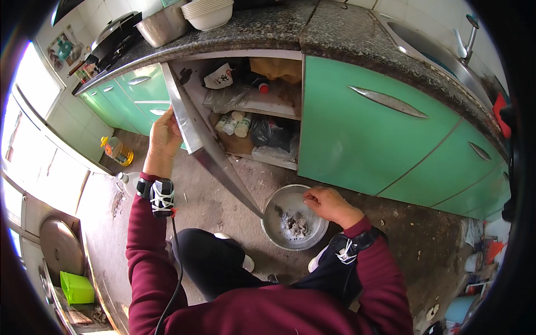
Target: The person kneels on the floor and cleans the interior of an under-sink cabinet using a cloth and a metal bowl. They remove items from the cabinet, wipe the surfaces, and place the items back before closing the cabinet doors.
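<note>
My left hand (164,133) is at the outer side of an open cabinet door (209,163), its fingers partly hidden by the edge. That door swings out toward me, its lower corner meeting the rim of a round metal basin (274,236) in this view. Wet grey matter (296,224), perhaps a rag or sludge, lies in the basin. Over the basin's right rim hovers my right hand (328,204) with bent fingers. Whether it pinches something small cannot be seen. Inside the cabinet (255,104), the lower shelf holds several pale bottles (236,124) and a dark plastic bag (272,135).
On the upper shelf lie a white packet (218,77) and a red-capped bottle (263,87). A stone countertop (335,29) overhangs the green cabinets. Left on the floor stand an oil bottle (118,150) and a clear jug (130,183). My knees flank the basin.
</note>
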Demonstrator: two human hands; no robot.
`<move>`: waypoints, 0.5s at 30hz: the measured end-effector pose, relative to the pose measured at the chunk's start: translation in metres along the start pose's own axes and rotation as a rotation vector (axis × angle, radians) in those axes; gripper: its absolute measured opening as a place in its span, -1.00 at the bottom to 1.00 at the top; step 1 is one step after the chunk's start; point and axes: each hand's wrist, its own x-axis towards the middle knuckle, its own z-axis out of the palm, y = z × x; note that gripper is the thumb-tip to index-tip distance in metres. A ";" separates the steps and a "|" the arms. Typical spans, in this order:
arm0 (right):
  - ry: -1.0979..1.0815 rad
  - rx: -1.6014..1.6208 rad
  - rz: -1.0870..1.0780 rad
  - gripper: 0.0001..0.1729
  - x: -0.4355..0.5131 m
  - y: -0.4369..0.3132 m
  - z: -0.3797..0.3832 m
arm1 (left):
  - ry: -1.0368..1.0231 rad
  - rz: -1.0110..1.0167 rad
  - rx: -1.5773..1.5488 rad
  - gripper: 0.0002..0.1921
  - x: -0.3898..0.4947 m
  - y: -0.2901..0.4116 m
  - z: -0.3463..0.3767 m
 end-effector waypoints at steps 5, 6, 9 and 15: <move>-0.058 -0.016 0.027 -0.71 0.003 -0.005 0.002 | -0.349 -0.093 -0.189 -0.75 -0.049 0.021 0.006; -0.060 -0.014 0.027 -0.71 0.004 -0.005 0.003 | -0.362 -0.045 -0.157 -0.76 -0.055 0.023 0.009; -0.081 -0.019 0.064 -0.71 0.007 -0.004 0.006 | -0.388 -0.038 -0.166 -0.77 -0.061 0.028 0.010; -0.099 -0.025 0.104 -0.70 0.009 -0.001 0.009 | -0.024 -0.128 -0.087 -0.79 -0.035 0.033 -0.012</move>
